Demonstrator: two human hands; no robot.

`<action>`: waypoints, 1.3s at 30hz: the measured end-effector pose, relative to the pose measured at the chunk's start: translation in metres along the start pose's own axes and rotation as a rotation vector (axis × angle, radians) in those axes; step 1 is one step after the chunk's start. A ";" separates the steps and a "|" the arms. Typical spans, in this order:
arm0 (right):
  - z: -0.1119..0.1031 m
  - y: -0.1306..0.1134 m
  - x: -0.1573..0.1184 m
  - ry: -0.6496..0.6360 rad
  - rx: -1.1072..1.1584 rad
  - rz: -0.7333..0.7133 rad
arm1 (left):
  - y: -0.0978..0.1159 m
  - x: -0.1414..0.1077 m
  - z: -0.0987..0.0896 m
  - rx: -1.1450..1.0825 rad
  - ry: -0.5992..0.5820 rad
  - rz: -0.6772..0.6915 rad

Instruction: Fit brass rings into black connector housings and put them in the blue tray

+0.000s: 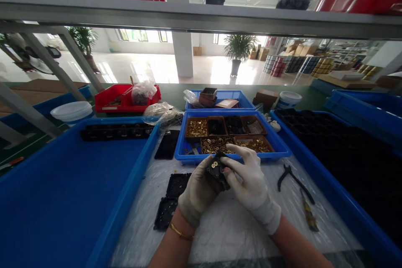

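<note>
My left hand [200, 192], in a greyish-white glove, is wrapped round a small black plastic housing [216, 171] with round brass pieces on its face. My right hand [251, 180], also gloved, has its thumb and index finger closed on the housing's right side, the other fingers raised. Its thumb tip pokes bare through the glove. Whether a tiny part sits under those fingertips is hidden. Left of my hands, two more black housings [166, 211] lie on the plastic-covered table. Just beyond, a blue tray [232, 160] bears brown boxes of brass parts [217, 145] and black parts.
A large blue bin [59, 192] at left has a row of black units [116, 131] along its far side. Black trays [345, 163] fill the right bin. Pliers [295, 182] and a yellow-handled tool [309, 213] lie at right. A shelf [201, 19] crosses overhead.
</note>
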State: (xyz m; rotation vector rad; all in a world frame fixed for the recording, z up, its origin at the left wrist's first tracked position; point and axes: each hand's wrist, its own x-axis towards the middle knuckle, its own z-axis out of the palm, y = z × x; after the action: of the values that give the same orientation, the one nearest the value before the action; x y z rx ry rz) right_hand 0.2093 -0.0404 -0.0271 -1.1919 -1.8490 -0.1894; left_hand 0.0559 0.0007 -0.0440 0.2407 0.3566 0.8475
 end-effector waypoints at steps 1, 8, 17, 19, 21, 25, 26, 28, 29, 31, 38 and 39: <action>0.000 -0.001 0.000 0.000 -0.005 0.006 | 0.001 0.000 0.001 0.002 0.032 -0.003; 0.003 -0.002 -0.001 0.014 -0.083 0.025 | 0.002 -0.003 0.011 0.006 0.184 0.119; -0.001 0.000 0.002 0.019 0.162 0.033 | -0.001 -0.004 0.010 0.071 0.126 0.017; -0.009 0.014 0.008 0.072 0.241 0.103 | 0.000 -0.003 0.009 0.094 0.109 0.083; -0.020 0.036 0.018 0.098 0.235 0.244 | 0.001 -0.002 0.008 0.097 0.124 0.127; -0.034 0.093 0.045 -0.329 -0.152 0.490 | 0.005 -0.001 0.012 0.023 0.177 0.157; -0.034 0.107 0.051 -0.434 -0.213 0.515 | 0.006 -0.001 0.013 0.010 0.183 0.154; -0.030 0.130 0.061 -0.590 -0.278 0.547 | 0.006 -0.001 0.015 -0.006 0.194 0.148; -0.026 0.138 0.064 -0.639 -0.283 0.555 | 0.006 -0.001 0.015 -0.011 0.200 0.147; -0.018 0.150 0.068 -0.720 -0.293 0.556 | 0.006 -0.001 0.015 -0.017 0.203 0.150; 0.004 0.154 0.071 -0.782 -0.257 0.474 | 0.006 0.002 0.011 -0.036 0.209 0.127; 0.006 0.154 0.072 -0.793 -0.253 0.467 | 0.006 0.002 0.011 -0.033 0.204 0.122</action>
State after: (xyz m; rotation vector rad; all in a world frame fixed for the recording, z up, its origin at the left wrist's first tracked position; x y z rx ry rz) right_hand 0.3177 0.0906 -0.0258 -2.0438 -2.1572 0.3785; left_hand 0.0574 0.0052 -0.0318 0.1462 0.5223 1.0009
